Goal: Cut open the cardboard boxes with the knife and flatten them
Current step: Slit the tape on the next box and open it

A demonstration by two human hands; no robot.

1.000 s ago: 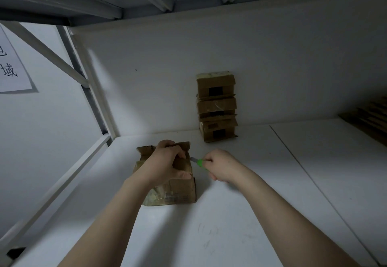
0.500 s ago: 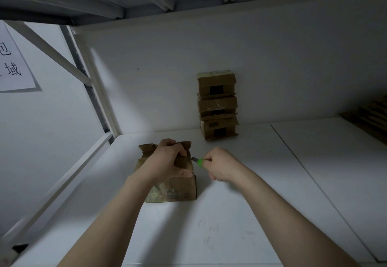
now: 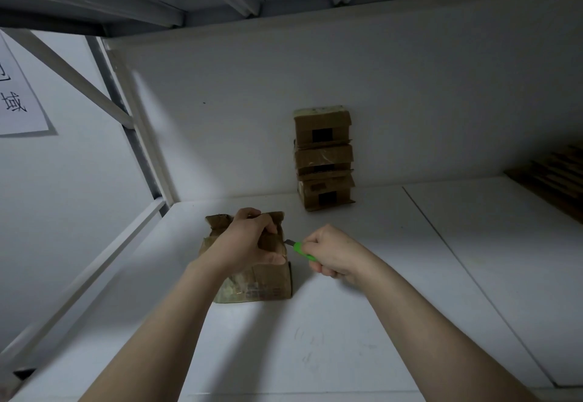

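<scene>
My left hand (image 3: 243,244) still grips the top of the box (image 3: 265,281), my right hand (image 3: 334,253) holds the green knife (image 3: 299,251), blade at the right seam, barely moved: cut hardly begun.

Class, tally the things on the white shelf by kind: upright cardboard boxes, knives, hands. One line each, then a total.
Cardboard boxes: 4 (held box, top stacked box, middle stacked box, bottom stacked box)
Knives: 1 (green knife)
Hands: 2 (left hand, right hand)
Total: 7
</scene>
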